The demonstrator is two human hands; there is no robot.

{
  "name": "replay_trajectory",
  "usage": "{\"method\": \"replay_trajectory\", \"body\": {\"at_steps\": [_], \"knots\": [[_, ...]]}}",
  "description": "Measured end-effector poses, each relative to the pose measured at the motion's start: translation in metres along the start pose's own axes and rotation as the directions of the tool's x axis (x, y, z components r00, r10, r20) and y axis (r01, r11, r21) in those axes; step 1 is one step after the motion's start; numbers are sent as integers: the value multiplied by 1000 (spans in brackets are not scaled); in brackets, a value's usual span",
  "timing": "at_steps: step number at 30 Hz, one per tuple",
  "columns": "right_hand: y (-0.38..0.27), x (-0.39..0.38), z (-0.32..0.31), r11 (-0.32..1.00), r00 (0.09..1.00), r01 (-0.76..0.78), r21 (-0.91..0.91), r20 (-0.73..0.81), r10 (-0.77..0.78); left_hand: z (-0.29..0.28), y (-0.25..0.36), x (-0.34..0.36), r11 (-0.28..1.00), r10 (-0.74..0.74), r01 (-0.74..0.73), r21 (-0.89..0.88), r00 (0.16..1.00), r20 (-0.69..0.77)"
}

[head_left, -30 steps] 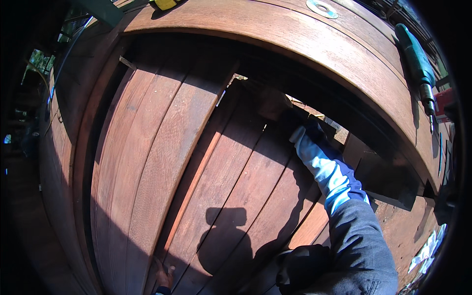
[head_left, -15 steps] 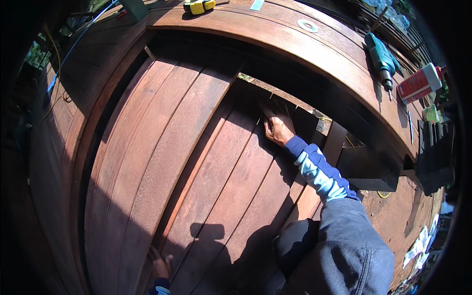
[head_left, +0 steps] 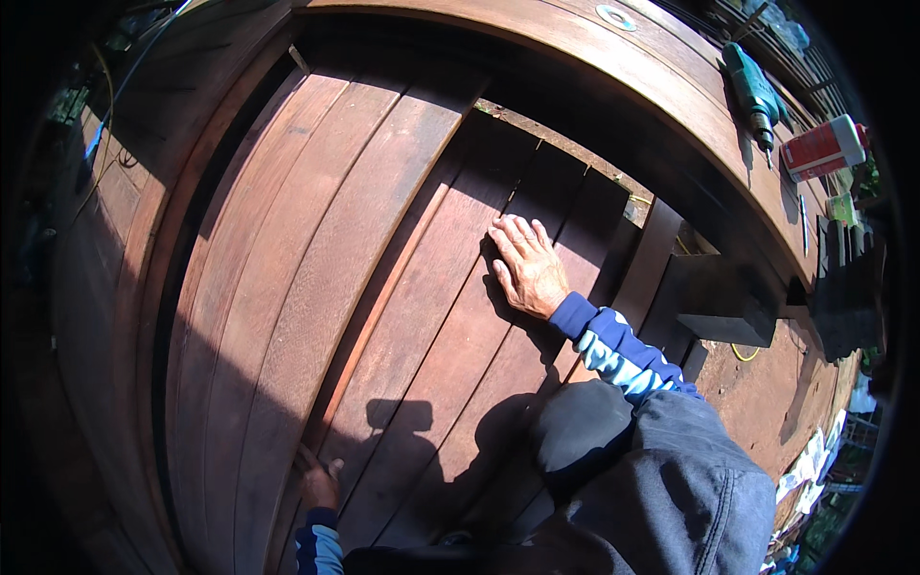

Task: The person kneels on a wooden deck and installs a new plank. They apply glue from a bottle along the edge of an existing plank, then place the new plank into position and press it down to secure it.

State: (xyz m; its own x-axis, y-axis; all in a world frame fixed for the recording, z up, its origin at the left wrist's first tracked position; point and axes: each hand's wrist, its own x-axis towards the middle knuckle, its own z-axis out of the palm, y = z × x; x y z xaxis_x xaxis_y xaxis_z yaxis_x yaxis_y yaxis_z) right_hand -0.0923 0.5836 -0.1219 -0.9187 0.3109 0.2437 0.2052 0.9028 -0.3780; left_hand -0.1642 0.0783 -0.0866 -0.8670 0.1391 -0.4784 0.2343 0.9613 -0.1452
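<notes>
My right hand [head_left: 530, 268] lies palm down on the lower reddish-brown boards [head_left: 431, 316], its fingers stretched toward their far end. A dark narrow gap runs between these boards under the hand. At the bottom left, my left hand [head_left: 319, 482] rests in shade beside the edge of the higher boards [head_left: 316, 240]. Its thumb stands away from the fingers, whose tips are partly lost against the wood. Neither hand holds anything that I can see.
A curved wooden ledge [head_left: 613, 67] borders the far side. On it are a teal drill [head_left: 754, 93], a red and white bottle [head_left: 824, 149] and a flat ring-shaped disc [head_left: 615, 17]. A dark block [head_left: 724, 307] stands to the right. A blue cable [head_left: 134, 67] hangs far left.
My right hand has drawn back from the boards' shaded far end and flattened onto them. My left hand has shifted slightly up. The view has tilted, dropping the yellow tape measure from sight.
</notes>
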Motion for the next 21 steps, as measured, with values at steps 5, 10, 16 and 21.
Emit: {"method": "replay_trajectory", "body": {"at_steps": [5, 10, 16, 21], "knots": [[-35, 23, 12, 977, 977, 203, 69, 55, -207, -10, 9, -1, 993, -99, 106, -50, 987, 123], [-73, 9, 25, 863, 801, 412, 294, 334, -496, 0, 4, -6, 995, -12, 9, -94, 999, -37], [-63, 7, 34, 829, 774, 429, 360, 327, -543, 22, -5, -16, 983, 115, -154, -100, 941, -319], [-73, 5, 36, 881, 809, 367, 297, 366, -460, -29, -3, -67, 897, 232, -341, -281, 905, -355]]}}
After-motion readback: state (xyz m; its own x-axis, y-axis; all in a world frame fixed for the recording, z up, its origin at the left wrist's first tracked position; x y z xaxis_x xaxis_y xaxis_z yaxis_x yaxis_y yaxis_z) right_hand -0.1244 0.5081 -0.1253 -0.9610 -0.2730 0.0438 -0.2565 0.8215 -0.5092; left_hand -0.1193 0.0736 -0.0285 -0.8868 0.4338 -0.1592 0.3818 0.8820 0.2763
